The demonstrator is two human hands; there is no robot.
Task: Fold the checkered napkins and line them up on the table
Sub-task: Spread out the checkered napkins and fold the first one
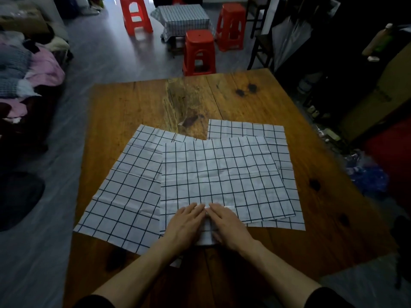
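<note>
My left hand [185,225] and right hand [229,225] lay flat, fingers straight and nearly touching, pressing the near edge of the top checkered napkin [222,174]. It was white with a black grid, creased, overlapping two more napkins [124,192] on the wooden surface [133,103].

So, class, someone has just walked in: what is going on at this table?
A person presses both hands, left hand and right hand, flat on the near edge of the top checkered napkin. It overlaps two more unfolded napkins, one left and one behind right, on the wooden table. Nothing looks folded yet.
</note>
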